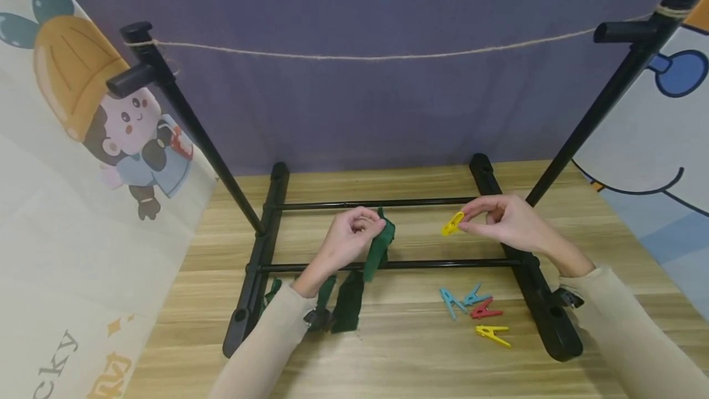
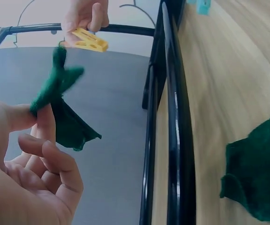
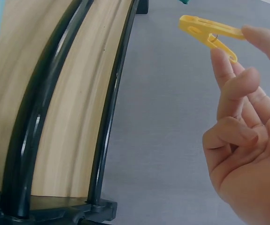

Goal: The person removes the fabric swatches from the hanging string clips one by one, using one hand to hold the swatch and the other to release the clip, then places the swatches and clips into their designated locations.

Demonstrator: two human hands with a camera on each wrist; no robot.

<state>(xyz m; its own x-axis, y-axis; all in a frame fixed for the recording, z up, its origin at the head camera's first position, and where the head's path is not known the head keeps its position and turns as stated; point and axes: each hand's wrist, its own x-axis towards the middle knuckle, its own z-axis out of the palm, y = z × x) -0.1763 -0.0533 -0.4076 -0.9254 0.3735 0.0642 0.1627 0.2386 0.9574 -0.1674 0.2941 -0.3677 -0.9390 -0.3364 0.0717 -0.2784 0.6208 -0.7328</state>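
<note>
My left hand (image 1: 348, 237) pinches a strip of dark green cloth (image 1: 380, 247) between thumb and fingertip; the cloth hangs above the rack's front crossbar. In the left wrist view the green cloth (image 2: 55, 89) looks folded over, with loose ends. To the right, my right hand (image 1: 506, 221) holds a yellow clothespin (image 1: 453, 224) by its handles. The right wrist view shows this clothespin (image 3: 205, 30) with thumb on one handle and a finger on the other. A gap separates the clothespin from the cloth. More green cloth pieces (image 1: 349, 302) lie on the table below my left forearm.
A black rack (image 1: 260, 291) stands on the wooden table (image 1: 410, 350). A thin string (image 1: 354, 57) runs between its two uprights, high above my hands. Several loose clothespins, including a red one (image 1: 485, 309) and a yellow one (image 1: 493, 334), lie at front right.
</note>
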